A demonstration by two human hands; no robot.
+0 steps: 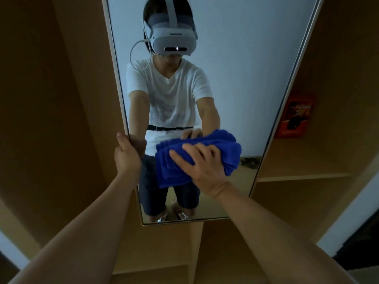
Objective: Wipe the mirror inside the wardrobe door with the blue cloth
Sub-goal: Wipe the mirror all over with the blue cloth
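Currently the wiping stroke is in progress in the lower half of the mirror (235,78). The right hand (202,169) lies flat on the blue cloth (176,158), fingers spread and fairly straight, pressing it against the glass; the thumb cannot be seen clearly. The cloth is folded into several layers, which probably gives a thick pad that spreads palm pressure evenly and keeps the skin off the glass. Part of the cloth extends beyond the fingertips (174,154) and part lies to the right of the hand, so the pad covers more glass than the palm alone.

The left hand (126,153) grips the edge of the mirror frame (114,64), directly left of the cloth and at about the same height, fingers curled round the edge and thumb up along the front. This hold most likely braces the wardrobe door (82,99) so that it does not swing away under the push of the wiping hand.

Both hands work near each other, level with the waist of the reflected person. The glass above the hands shows no cloth contact now; whether it is already clean cannot be judged. To the right of the right hand, beyond the frame, 1 wooden shelf (303,177) is visible, with an orange box (295,117) mounted above it
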